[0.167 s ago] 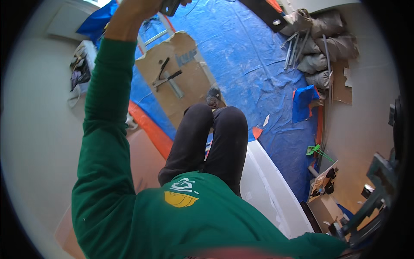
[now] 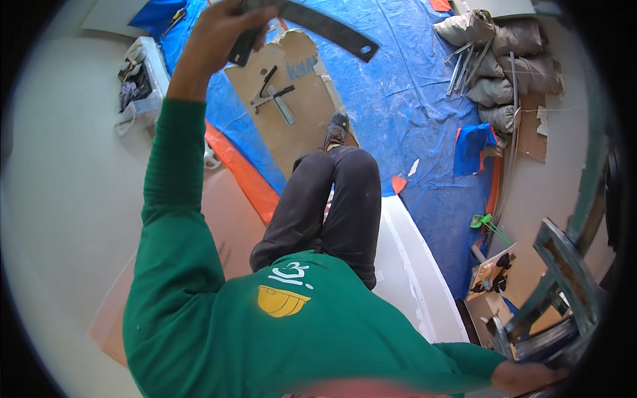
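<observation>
High at the upper left, my left hand [image 2: 215, 36] is closed around a dark grey flat metal strip [image 2: 332, 30]. A hole shows near its right end, and a shorter dark part sticks out below my fingers. My left arm is stretched out in a green sleeve. At the lower right edge, my right hand [image 2: 527, 378] lies beside the base of a dark metal frame [image 2: 564, 265]. Its fingers run into shadow, so their grip is hidden.
A blue tarp [image 2: 405, 106] with an orange edge covers the floor. On a torn brown board [image 2: 265, 126] lie clamp-like tools [image 2: 272, 98]. White panels [image 2: 418, 272] stand by my legs. Filled grey sacks [image 2: 494, 86] and metal profiles [image 2: 460, 69] are at the far right, above an open box [image 2: 494, 278].
My left hand has come lower into view, bringing the metal strip with it. My right hand now shows at the lower right. The whole view has shifted slightly.
</observation>
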{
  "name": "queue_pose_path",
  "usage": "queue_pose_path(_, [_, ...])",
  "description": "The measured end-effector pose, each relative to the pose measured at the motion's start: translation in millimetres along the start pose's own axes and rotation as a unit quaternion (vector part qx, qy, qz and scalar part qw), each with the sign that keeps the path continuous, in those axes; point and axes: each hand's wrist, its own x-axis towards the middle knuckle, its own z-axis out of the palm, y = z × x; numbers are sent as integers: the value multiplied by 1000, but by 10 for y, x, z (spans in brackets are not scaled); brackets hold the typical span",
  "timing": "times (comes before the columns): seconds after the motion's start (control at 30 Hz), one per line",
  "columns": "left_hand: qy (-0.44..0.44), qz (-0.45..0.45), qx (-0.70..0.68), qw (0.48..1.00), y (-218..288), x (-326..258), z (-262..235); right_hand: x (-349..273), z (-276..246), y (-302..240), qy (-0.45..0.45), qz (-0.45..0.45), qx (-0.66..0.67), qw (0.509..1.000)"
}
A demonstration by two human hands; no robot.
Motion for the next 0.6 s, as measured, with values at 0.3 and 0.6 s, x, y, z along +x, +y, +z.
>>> queue_pose_path(0.3, [146,-240,-56,958,294,-2068,-537,159,-122,35,-102,-65,68,990])
queue_pose_path(0.6, [201,-376,-123,896,699,-3548,-354,293,-192,21,-147,-119,98,977])
